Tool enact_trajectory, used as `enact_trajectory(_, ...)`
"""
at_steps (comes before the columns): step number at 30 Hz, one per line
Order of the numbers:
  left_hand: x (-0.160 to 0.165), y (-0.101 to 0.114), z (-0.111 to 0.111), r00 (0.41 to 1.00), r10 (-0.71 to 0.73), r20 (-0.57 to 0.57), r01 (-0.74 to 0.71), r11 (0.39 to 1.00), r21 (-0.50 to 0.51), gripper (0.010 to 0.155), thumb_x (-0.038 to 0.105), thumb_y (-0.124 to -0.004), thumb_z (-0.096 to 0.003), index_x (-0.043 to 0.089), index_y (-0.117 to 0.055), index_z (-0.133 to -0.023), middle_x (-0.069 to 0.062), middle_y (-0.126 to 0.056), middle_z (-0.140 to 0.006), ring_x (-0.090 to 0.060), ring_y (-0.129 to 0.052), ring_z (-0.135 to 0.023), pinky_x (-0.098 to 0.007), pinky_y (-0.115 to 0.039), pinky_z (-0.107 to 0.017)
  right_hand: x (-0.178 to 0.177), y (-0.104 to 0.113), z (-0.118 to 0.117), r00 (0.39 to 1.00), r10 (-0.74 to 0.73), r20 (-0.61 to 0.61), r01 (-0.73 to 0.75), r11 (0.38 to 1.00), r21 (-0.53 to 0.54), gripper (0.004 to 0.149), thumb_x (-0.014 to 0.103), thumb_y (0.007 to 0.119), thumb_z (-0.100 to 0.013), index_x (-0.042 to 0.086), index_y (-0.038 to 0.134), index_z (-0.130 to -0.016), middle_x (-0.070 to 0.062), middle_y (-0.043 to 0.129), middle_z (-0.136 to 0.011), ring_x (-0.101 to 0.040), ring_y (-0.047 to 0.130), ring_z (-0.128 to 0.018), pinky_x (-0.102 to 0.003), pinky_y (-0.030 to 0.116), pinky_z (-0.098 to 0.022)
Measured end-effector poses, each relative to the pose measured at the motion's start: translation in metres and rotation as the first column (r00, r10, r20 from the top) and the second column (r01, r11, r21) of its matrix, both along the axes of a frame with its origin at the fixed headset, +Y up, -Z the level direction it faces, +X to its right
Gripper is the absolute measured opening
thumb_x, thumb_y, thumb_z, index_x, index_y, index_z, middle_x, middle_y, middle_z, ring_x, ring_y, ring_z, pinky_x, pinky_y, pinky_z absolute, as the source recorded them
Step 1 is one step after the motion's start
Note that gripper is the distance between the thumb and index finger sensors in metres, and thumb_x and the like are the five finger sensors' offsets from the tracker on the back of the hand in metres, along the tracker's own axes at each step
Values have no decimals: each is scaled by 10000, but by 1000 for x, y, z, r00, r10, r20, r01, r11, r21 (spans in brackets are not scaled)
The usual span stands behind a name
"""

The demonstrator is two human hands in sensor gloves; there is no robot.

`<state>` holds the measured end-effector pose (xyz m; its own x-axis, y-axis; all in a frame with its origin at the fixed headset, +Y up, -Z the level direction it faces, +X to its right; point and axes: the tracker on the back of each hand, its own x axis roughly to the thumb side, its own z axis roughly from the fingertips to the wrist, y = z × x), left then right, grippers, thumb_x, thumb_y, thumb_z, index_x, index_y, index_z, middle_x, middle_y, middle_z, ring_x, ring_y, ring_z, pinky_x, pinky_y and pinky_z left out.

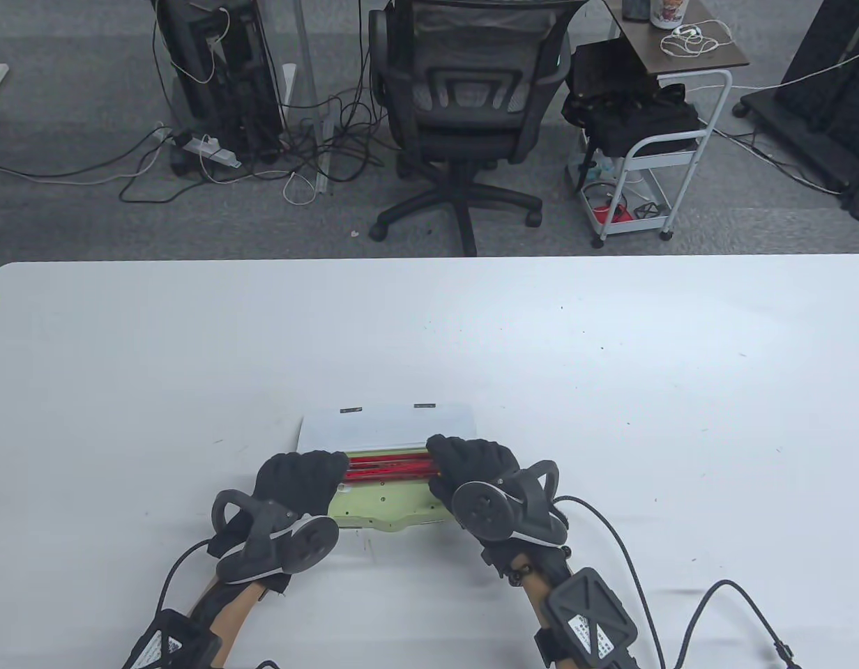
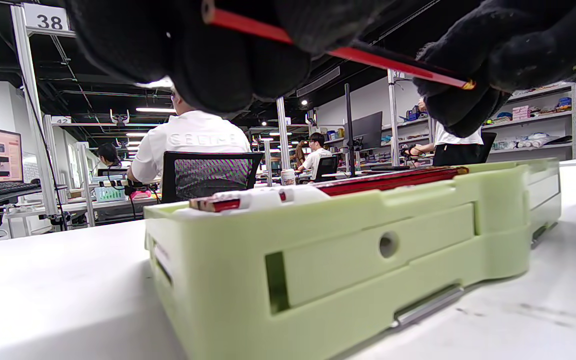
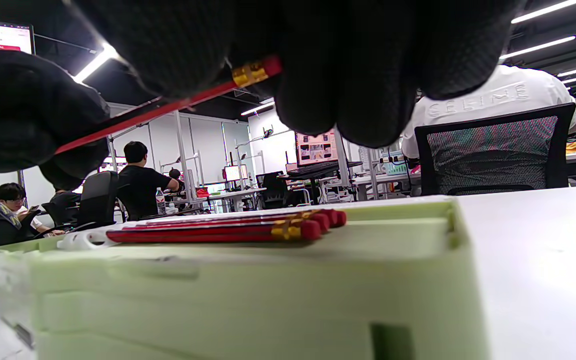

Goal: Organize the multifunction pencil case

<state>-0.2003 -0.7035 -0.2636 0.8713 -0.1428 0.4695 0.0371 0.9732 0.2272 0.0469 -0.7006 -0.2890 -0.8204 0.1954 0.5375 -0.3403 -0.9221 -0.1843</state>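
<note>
Table view: 1 pale green plastic pencil case (image 1: 381, 505) lies open near the table's (image 1: 611, 362) front edge, its white lid (image 1: 388, 425) back. Both hands pinch 1 slim red pencil (image 2: 348, 52) above it, left hand (image 1: 300, 481) and right hand (image 1: 475, 467) at opposite ends. About 3 red eraser-tipped pencils (image 3: 228, 230) rest inside, brass ferrules showing.

A black office chair with wheels (image 1: 464, 118) stands at the top middle. A white metal cart (image 1: 652, 160) stands to its right.
</note>
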Motion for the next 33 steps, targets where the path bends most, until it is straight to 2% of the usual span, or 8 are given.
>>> enact_trajectory(16,2,-1,1,1000,9,18,-9,1000,-5,493,214,-668,-588,182,-512,-1055,-74,-762,-1021,-310,-874,-837,-635,-718,-677,-3,2,1,999,47,6,-47,999,3,445,323,794,-457,151,831,-865,-106,943,-738,-322,1003,-611,-530,846,-537)
enact_trajectory(20,-5,0,-2,998,63,3,-63,997,-38,548,290,-684,-591,166,-486,-1087,-91,-749,-1058,-344,-858,-897,-649,-695,-695,0,3,0,999,47,24,-47,999,7,437,317,792,-456,165,833,-863,-102,939,-744,-323,999,-620,-533,842,-542)
enact_trajectory(24,-26,-2,-11,981,182,-75,-190,973,-130,621,363,-698,-586,135,-469,-1116,-146,-716,-1109,-419,-806,-969,-687,-658,-698,10,3,-4,998,45,54,-45,999,1,433,315,792,-455,173,835,-862,-101,937,-749,-328,996,-628,-535,839,-546)
enact_trajectory(29,-55,-8,-22,960,218,-174,-253,942,-222,798,517,-682,-549,91,-397,-1160,-228,-612,-1182,-524,-694,-1038,-734,-601,-700,24,4,-10,996,41,82,-38,998,-44,432,312,796,-454,177,837,-862,-105,931,-762,-339,987,-645,-545,830,-555)
enact_trajectory(33,-70,-15,-29,943,256,-213,-314,896,-315,919,586,-684,-513,62,-326,-1179,-281,-521,-1221,-581,-613,-1068,-762,-559,-699,30,4,-12,995,38,98,-30,996,-78,432,311,798,-454,178,839,-862,-107,930,-766,-340,987,-649,-548,826,-559)
